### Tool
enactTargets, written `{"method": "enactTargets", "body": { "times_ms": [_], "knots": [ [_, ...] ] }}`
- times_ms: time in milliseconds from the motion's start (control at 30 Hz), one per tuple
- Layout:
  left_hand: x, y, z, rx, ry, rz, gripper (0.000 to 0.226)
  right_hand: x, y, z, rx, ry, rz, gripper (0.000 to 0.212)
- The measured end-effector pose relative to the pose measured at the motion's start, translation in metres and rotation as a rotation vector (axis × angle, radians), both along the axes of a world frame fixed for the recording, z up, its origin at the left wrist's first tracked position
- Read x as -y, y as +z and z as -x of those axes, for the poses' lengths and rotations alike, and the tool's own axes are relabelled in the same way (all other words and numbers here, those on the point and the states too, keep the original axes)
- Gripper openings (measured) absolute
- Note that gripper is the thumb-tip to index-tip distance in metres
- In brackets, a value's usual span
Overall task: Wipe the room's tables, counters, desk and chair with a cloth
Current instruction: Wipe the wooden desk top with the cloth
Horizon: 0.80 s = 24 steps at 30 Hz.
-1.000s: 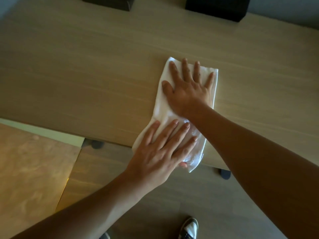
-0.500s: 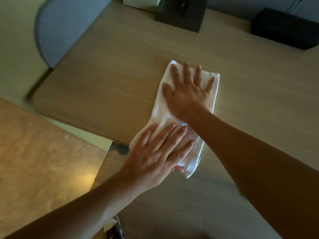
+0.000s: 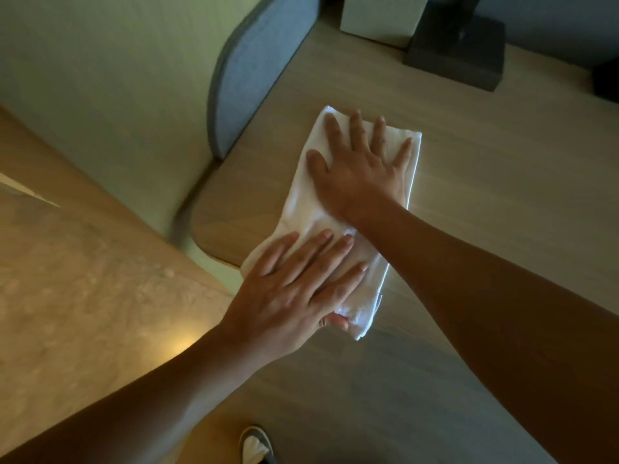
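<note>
Cloth (image 3: pixel 303 209), white and folded into a long strip, lies flat on the wooden desk (image 3: pixel 485 195) near its rounded left corner; its long axis runs from the near edge of the desk away toward the back, tilted a little to the right; the near end hangs just over the desk's front edge. Both hands sit directly on it, one behind the other along that axis: the right hand (image 3: pixel 360 172) on the far half, fingers straight and spread wide, palm pressed down; the left hand (image 3: pixel 291 293) on the near half, fingers straight and close together across the cloth, its thumb tucked under at the overhanging end, so it presses rather than grips. Neither hand is nearer in any useful sense, since each already covers its own half; bare desk stretches well to the right, so the likely stroke is a sideways sweep across the strip's long axis. A grey padded panel (image 3: pixel 254 68) stands at the desk's left end; a dark box (image 3: pixel 462 58) and a pale box (image 3: pixel 382 18) stand at the back, apart from the cloth; a shoe (image 3: pixel 256 445) shows below.
</note>
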<state>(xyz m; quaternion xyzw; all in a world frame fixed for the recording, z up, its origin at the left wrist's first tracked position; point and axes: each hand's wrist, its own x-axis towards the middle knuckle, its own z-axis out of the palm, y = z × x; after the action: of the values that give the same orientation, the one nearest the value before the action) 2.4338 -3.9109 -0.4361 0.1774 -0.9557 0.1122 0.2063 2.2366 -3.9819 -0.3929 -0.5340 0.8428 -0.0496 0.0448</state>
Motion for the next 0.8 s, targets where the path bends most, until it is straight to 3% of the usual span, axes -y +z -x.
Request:
{"method": "enactTargets", "body": {
  "times_ms": [367,633,800],
  "knots": [
    [0.070,0.002,-0.068,-0.084,-0.062,-0.023,0.052,0.045,0.002,-0.065,0.028,-0.088,0.025,0.070],
    [0.064,0.016,-0.077,-0.031,-0.049,-0.264,0.046,0.028,0.007,-0.076,0.070,-0.091,0.003,0.068],
    [0.048,0.039,-0.076,0.059,-0.085,-0.415,0.053,0.018,0.007,-0.068,0.072,-0.044,-0.016,0.070]
  ]
}}
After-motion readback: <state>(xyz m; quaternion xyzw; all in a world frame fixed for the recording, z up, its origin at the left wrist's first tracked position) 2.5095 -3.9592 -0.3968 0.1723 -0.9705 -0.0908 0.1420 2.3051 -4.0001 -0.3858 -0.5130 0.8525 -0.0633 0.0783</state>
